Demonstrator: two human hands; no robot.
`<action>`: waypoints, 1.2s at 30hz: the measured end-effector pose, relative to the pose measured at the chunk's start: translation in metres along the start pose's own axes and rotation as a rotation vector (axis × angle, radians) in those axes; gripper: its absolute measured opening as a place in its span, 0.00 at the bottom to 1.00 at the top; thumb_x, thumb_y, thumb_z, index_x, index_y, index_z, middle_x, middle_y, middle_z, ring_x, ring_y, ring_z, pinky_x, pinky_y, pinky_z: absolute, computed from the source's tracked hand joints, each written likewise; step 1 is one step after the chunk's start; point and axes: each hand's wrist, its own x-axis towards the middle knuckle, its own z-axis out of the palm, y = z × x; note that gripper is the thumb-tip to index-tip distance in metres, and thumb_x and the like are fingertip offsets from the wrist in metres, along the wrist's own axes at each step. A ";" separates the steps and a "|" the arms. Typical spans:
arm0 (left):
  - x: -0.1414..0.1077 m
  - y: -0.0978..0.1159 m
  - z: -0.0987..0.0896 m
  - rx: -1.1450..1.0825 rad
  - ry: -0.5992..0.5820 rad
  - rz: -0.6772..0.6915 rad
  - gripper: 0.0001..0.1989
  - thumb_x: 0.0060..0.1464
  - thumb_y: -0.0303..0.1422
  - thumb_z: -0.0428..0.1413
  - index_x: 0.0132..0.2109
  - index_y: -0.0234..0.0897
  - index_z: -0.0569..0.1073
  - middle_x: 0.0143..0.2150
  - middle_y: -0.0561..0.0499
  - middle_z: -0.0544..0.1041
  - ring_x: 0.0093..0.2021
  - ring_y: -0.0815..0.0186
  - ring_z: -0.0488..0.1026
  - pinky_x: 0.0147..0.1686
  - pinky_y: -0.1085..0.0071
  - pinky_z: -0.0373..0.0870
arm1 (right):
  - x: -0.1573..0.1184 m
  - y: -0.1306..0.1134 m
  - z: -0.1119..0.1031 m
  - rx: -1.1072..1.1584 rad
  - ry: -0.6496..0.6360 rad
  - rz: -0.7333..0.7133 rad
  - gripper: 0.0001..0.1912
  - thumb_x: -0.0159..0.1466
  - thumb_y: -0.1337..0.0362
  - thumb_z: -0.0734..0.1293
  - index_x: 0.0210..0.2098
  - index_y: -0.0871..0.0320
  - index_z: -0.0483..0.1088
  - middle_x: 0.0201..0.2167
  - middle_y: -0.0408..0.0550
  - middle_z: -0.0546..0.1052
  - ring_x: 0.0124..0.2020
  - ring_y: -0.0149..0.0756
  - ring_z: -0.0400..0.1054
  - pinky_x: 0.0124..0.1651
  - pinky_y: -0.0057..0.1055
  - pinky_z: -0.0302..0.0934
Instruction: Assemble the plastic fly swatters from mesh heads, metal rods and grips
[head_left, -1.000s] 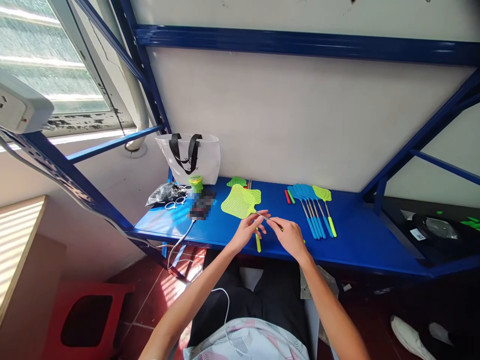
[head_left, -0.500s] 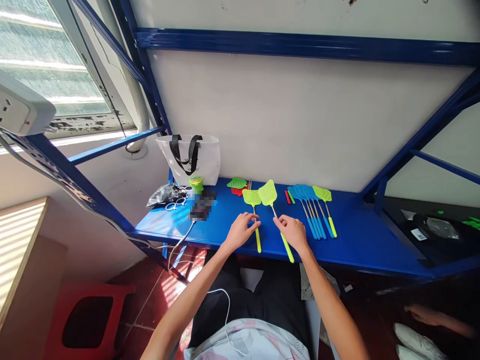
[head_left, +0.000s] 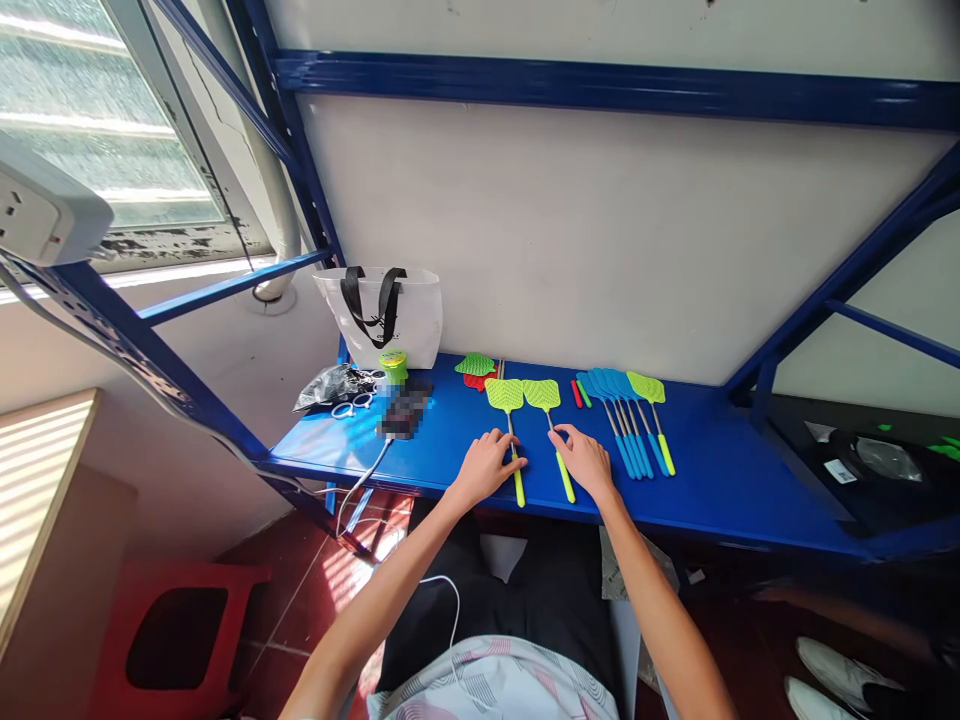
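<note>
Right yellow swatter (head_left: 541,395) has swung straighter beside left yellow swatter (head_left: 505,394).
Right hand (head_left: 586,460), half-curled, touches it; left hand (head_left: 486,462) arches loosely over the other; any grip is hard to tell.

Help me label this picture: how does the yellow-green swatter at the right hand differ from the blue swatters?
The yellow-green swatter has a yellow-green head and handle; the blue swatters are blue in both. The right hand is at the yellow-green swatter's shaft; no hand is at the blue swatters. Both have thin metallic-looking shafts.
</note>
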 end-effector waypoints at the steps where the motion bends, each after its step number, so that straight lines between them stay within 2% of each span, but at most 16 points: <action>1: 0.000 0.000 -0.001 -0.005 -0.006 -0.001 0.24 0.75 0.56 0.56 0.58 0.42 0.79 0.51 0.43 0.79 0.51 0.50 0.77 0.50 0.57 0.72 | -0.001 0.000 -0.001 0.004 -0.001 -0.005 0.23 0.81 0.44 0.60 0.57 0.49 0.81 0.33 0.45 0.84 0.34 0.41 0.81 0.31 0.31 0.57; 4: -0.001 0.003 -0.003 -0.031 -0.021 0.006 0.26 0.73 0.60 0.57 0.55 0.42 0.79 0.48 0.44 0.79 0.49 0.50 0.78 0.49 0.58 0.72 | -0.005 -0.007 -0.002 0.018 0.016 -0.034 0.22 0.82 0.48 0.59 0.55 0.50 0.81 0.35 0.46 0.84 0.35 0.41 0.80 0.32 0.31 0.57; 8: -0.002 0.007 -0.010 -0.211 -0.070 0.041 0.26 0.70 0.59 0.60 0.57 0.43 0.76 0.49 0.45 0.82 0.49 0.51 0.80 0.47 0.59 0.74 | -0.015 -0.029 -0.001 -0.002 0.058 -0.117 0.21 0.82 0.52 0.59 0.44 0.52 0.81 0.37 0.48 0.84 0.37 0.38 0.78 0.33 0.31 0.53; 11: -0.001 0.003 -0.015 -0.400 -0.105 0.019 0.25 0.69 0.56 0.62 0.60 0.45 0.73 0.55 0.45 0.84 0.44 0.55 0.83 0.42 0.62 0.76 | -0.025 -0.049 0.004 -0.065 0.033 -0.154 0.18 0.82 0.53 0.63 0.40 0.52 0.79 0.38 0.48 0.84 0.40 0.39 0.78 0.34 0.31 0.51; 15: 0.002 -0.006 -0.021 -0.419 -0.070 -0.050 0.20 0.70 0.50 0.59 0.60 0.45 0.73 0.55 0.45 0.85 0.38 0.58 0.83 0.41 0.62 0.75 | -0.034 -0.067 0.013 -0.156 -0.006 -0.138 0.13 0.80 0.55 0.67 0.41 0.53 0.77 0.40 0.48 0.85 0.45 0.41 0.79 0.33 0.32 0.46; 19: 0.006 -0.011 -0.027 -0.352 -0.047 -0.114 0.18 0.72 0.51 0.54 0.54 0.44 0.79 0.50 0.45 0.87 0.41 0.54 0.83 0.43 0.61 0.74 | -0.035 -0.069 0.015 -0.167 -0.015 -0.132 0.11 0.78 0.61 0.68 0.38 0.53 0.75 0.38 0.48 0.85 0.43 0.40 0.79 0.33 0.33 0.45; 23: 0.008 -0.010 -0.030 -0.359 -0.076 -0.149 0.24 0.74 0.53 0.51 0.45 0.43 0.85 0.44 0.45 0.88 0.44 0.51 0.83 0.46 0.61 0.74 | -0.031 -0.062 0.008 -0.086 0.021 -0.148 0.12 0.77 0.60 0.68 0.35 0.52 0.76 0.32 0.47 0.83 0.39 0.40 0.78 0.33 0.32 0.48; 25: 0.010 -0.008 -0.030 -0.461 -0.051 -0.169 0.27 0.73 0.56 0.52 0.49 0.42 0.86 0.45 0.45 0.88 0.41 0.54 0.82 0.45 0.62 0.75 | -0.030 -0.059 0.001 -0.018 0.054 -0.188 0.14 0.78 0.58 0.67 0.35 0.52 0.77 0.31 0.46 0.83 0.38 0.39 0.78 0.34 0.32 0.52; 29: 0.014 0.000 -0.034 -0.837 0.034 -0.172 0.37 0.68 0.64 0.57 0.62 0.37 0.83 0.51 0.41 0.87 0.38 0.60 0.80 0.35 0.69 0.74 | -0.028 -0.056 -0.016 0.084 0.094 -0.285 0.18 0.81 0.53 0.64 0.40 0.51 0.81 0.35 0.48 0.85 0.40 0.40 0.81 0.38 0.32 0.60; 32: 0.015 0.010 -0.037 -1.028 0.131 -0.172 0.37 0.65 0.65 0.61 0.58 0.36 0.85 0.50 0.40 0.84 0.39 0.62 0.79 0.34 0.71 0.74 | -0.027 -0.055 -0.030 0.120 0.094 -0.327 0.21 0.83 0.49 0.62 0.45 0.50 0.82 0.39 0.50 0.87 0.42 0.42 0.82 0.41 0.33 0.64; 36: 0.012 0.027 -0.035 -1.097 0.257 -0.177 0.32 0.64 0.64 0.63 0.49 0.37 0.87 0.45 0.43 0.83 0.39 0.63 0.79 0.36 0.70 0.76 | -0.028 -0.057 -0.047 0.173 0.116 -0.369 0.21 0.84 0.49 0.61 0.47 0.49 0.82 0.41 0.49 0.86 0.42 0.42 0.81 0.43 0.34 0.67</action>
